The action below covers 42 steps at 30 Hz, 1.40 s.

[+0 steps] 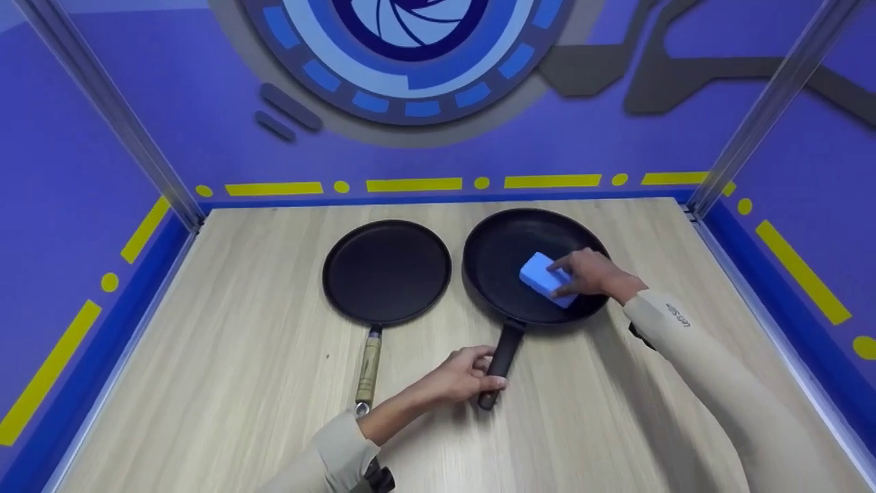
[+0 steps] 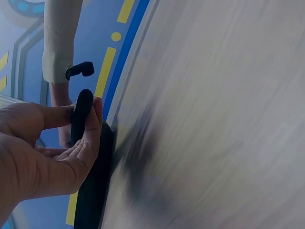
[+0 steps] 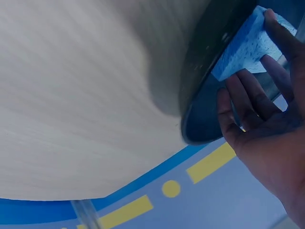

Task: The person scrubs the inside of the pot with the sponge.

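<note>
A black frying pan (image 1: 496,250) sits right of centre on the wooden table. My left hand (image 1: 462,376) pinches its black handle (image 1: 505,356) between thumb and fingers. The left wrist view shows that handle (image 2: 81,117) held near its end. Inside the pan lies a light blue sponge (image 1: 537,270), which my right hand (image 1: 590,270) holds against the cooking surface. In the right wrist view, the porous sponge (image 3: 255,47) is between the thumb and fingers, partly hidden by them. Several fingers (image 3: 252,98) are bent over the pan's inside.
Left of the frying pan lies a flat black griddle pan (image 1: 387,274) with a wood-coloured handle (image 1: 368,366) and a metal ring at its end. Blue-purple panels with yellow marks (image 1: 414,185) stand at the back and sides of the table (image 1: 239,329).
</note>
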{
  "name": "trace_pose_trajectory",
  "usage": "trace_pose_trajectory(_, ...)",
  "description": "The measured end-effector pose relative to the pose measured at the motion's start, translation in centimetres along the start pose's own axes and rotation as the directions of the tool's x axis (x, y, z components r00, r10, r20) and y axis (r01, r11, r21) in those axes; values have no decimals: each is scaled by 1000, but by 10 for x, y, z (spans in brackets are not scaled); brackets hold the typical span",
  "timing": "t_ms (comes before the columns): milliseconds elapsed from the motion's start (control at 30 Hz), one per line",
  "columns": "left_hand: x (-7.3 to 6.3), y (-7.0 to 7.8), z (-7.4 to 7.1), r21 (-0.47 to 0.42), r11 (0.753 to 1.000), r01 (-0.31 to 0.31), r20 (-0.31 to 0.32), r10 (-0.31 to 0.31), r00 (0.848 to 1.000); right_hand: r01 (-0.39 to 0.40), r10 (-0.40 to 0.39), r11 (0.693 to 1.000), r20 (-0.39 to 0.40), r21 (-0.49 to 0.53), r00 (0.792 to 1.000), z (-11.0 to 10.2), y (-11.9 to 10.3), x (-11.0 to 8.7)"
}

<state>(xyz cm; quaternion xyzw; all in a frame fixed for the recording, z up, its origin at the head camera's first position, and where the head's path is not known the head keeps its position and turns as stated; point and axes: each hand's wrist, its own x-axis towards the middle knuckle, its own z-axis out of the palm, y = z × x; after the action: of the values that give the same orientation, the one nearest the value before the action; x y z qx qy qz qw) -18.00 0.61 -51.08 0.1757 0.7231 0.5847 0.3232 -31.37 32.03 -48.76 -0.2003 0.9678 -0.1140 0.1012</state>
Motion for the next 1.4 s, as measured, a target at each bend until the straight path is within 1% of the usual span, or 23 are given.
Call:
trace_pose_trajectory(200, 0, 2, -3, 7, 1000, 0, -15, 0, 1000, 45, -43, 995, 24, -93, 999, 4, -21, 3)
trace_pose_trajectory(333, 2, 3, -3, 13, 1000, 10, 0, -10, 1000, 40, -39, 994, 14, -101, 999, 10, -35, 3)
trace_pose_trajectory(400, 3, 4, -3, 17, 1000, 16, 13, -16, 1000, 48, -49, 994, -3, -98, 999, 15, -42, 3)
trace_pose_trajectory(567, 3, 7, -2, 31, 999, 25, 21, -26, 999, 105, -114, 987, -71, -121, 991, 26, -59, 9)
trace_pose_trajectory(633, 4, 6, -1, 37, 999, 28, 19, -29, 999, 119, -132, 984, -90, -136, 987, 28, -63, 11)
trace_pose_trajectory(700, 4, 6, -1, 37, 999, 33, 16, -34, 999, 129, -142, 982, -90, -135, 986, 29, -64, 12)
trace_pose_trajectory(833, 2, 5, 0, 35, 998, 44, 3, -45, 999, 159, -167, 980, -61, -121, 984, 29, -60, 8)
trace_pose_trajectory(967, 3, 3, 2, 27, 999, 40, -5, -40, 999, 163, -165, 982, -12, -98, 986, 25, -51, -1)
trace_pose_trajectory(1100, 3, 2, 3, 37, 999, 21, -10, -21, 1000, 172, -169, 981, 45, -87, 985, 17, -41, -9)
trace_pose_trajectory(1200, 3, 1, 3, 49, 999, 12, -14, -12, 1000, 177, -169, 978, 77, -112, 983, 8, -35, -11)
trace_pose_trajectory(1300, 2, 2, 2, 58, 998, 17, -13, -16, 1000, 151, -138, 976, 90, -159, 986, 0, -27, -12)
trace_pose_trajectory(1400, 1, 2, 2, 57, 998, 29, -16, -28, 999, 101, -89, 976, 71, -195, 993, -3, -15, -11)
